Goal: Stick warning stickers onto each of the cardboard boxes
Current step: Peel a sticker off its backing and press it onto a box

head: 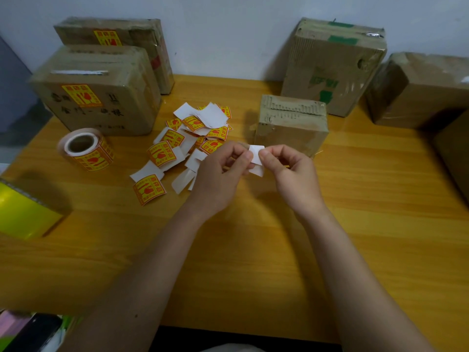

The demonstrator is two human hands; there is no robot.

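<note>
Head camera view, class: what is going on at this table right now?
A person holds one sticker between the left hand and right hand, white backing towards the camera, apparently peeling it. The two boxes on the left already carry yellow warning stickers. The small box just beyond the hands, the tall box and the box at far right show none. A sticker roll and a loose pile of stickers lie on the wooden table.

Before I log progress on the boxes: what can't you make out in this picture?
- Held sticker: only white backing faces the head camera; fingers cover the rest.
- Far-right box: cut by the frame edge; a label could be out of view.
- Small box, tall box: far faces hidden.
- Sticker text: too small.
</note>
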